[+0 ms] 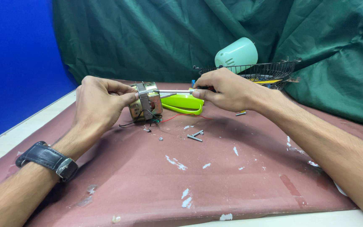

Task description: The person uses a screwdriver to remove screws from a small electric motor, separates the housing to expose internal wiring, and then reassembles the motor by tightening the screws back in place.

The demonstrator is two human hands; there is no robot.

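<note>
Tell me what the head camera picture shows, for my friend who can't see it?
A person's left hand grips a small metal motor while the right hand pushes a screwdriver into it. Loose screws lie on the reddish table, with a wire basket behind.

Between my left fingers (124,97) I note the motor (145,102), shiny bare metal, banded. At my right fingertips (198,93), the screwdriver shaft (175,91) is polished steel. Below them, the table cover (215,168) looks matt, scuffed, paint flaking. Behind, glossy green plastic (183,104).
</note>
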